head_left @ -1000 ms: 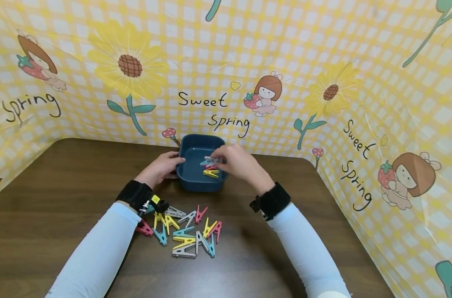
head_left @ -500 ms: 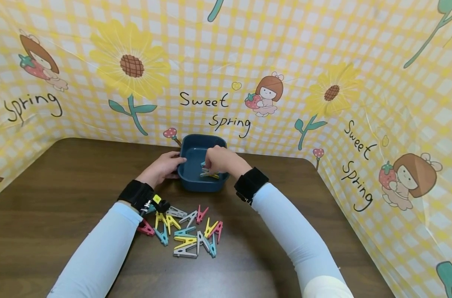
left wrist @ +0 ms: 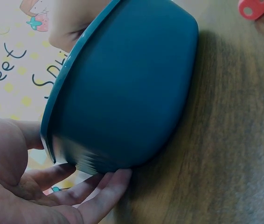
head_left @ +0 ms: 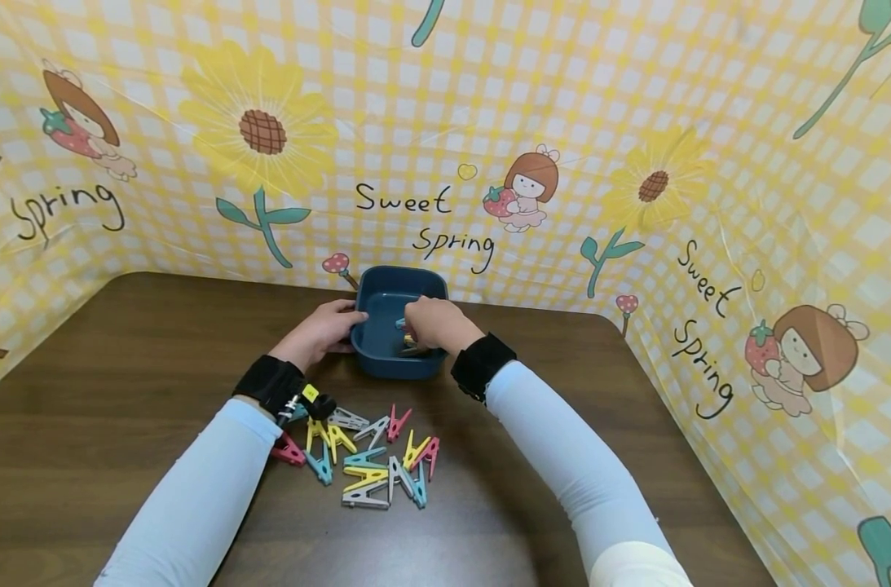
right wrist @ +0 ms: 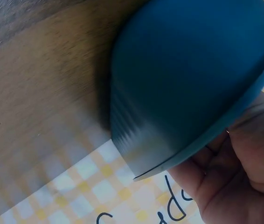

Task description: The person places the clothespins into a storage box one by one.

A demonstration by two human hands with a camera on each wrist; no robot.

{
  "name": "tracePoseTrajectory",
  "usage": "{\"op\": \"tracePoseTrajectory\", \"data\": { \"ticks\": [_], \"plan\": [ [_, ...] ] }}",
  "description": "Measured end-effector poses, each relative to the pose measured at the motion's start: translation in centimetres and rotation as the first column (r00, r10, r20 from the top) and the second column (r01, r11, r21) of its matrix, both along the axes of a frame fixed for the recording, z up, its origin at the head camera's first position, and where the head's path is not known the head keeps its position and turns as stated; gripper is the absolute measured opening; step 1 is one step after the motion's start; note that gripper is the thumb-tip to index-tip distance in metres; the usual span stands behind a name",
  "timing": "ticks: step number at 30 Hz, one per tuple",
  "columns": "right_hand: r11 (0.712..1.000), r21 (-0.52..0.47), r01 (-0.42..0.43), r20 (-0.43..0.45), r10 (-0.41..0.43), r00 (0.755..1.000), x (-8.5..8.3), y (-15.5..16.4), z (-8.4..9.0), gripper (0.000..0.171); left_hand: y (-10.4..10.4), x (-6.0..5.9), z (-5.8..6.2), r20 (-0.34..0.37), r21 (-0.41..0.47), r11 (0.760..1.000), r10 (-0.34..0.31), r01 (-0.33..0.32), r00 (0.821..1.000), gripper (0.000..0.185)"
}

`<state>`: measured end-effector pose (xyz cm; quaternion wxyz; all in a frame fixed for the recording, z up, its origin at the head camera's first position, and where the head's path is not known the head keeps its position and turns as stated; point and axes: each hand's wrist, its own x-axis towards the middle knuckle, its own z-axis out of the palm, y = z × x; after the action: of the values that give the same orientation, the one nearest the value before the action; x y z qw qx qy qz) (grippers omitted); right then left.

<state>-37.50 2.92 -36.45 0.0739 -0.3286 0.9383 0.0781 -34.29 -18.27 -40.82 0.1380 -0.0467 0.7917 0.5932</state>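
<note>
Blue bin (head_left: 397, 368) pinched by left hand (head_left: 324, 328); right hand (head_left: 441, 324) inside, grip too hidden to tell.

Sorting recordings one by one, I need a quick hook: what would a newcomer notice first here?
Probably the yellow-checked backdrop behind the table, with a big sunflower at upper left. Next, the blue bin at the table's far side, the left hand gripping its left edge and the right hand reaching in. Nearer, colourful pegs lie scattered.
</note>
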Motion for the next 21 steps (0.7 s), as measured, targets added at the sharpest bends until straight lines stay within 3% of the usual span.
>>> {"op": "tracePoseTrajectory", "data": {
  "ticks": [5, 12, 21],
  "plan": [
    [1.0, 0.016, -0.011, -0.04, 0.012, 0.999, -0.2, 0.3, -0.3, 0.027, 0.1, 0.0, 0.0, 0.009, -0.001, 1.0, 0.003, -0.003, 1.0, 0.066],
    [0.997, 0.061, -0.054, -0.135, 0.062, 0.989, 0.0, 0.9, 0.0, 0.006, 0.3, 0.0, 0.0, -0.006, 0.011, 1.0, -0.008, 0.008, 1.0, 0.066],
    [0.998, -0.041, -0.053, -0.157, 0.045, 0.987, -0.1, 1.8, 1.5, 0.022, 0.1, -0.1, -0.1, -0.001, 0.016, 1.0, -0.002, 0.002, 1.0, 0.067]
  ]
}}
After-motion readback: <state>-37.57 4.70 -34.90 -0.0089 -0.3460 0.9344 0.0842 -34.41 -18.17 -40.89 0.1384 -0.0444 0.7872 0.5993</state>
